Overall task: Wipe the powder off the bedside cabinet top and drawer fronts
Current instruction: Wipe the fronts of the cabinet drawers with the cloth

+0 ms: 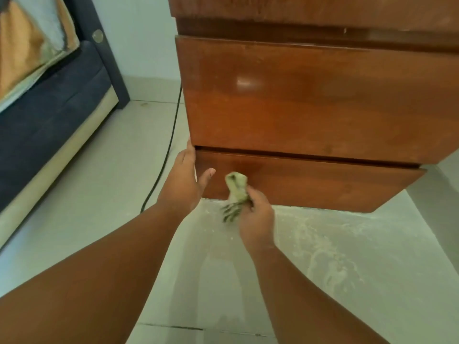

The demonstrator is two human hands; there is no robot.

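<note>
The brown wooden bedside cabinet fills the upper right, seen from low down. Its upper drawer front looks glossy with faint pale smears. The lower drawer front sits just above the floor. My right hand is shut on a bunched pale green cloth, which presses against the left part of the lower drawer front. My left hand is flat and open against the cabinet's left front corner, thumb pointing right. The cabinet top is out of view.
White powder is scattered over the pale tiled floor under and in front of the cabinet. A black cable runs down along the cabinet's left side. A dark blue bed base with bedding stands at the left.
</note>
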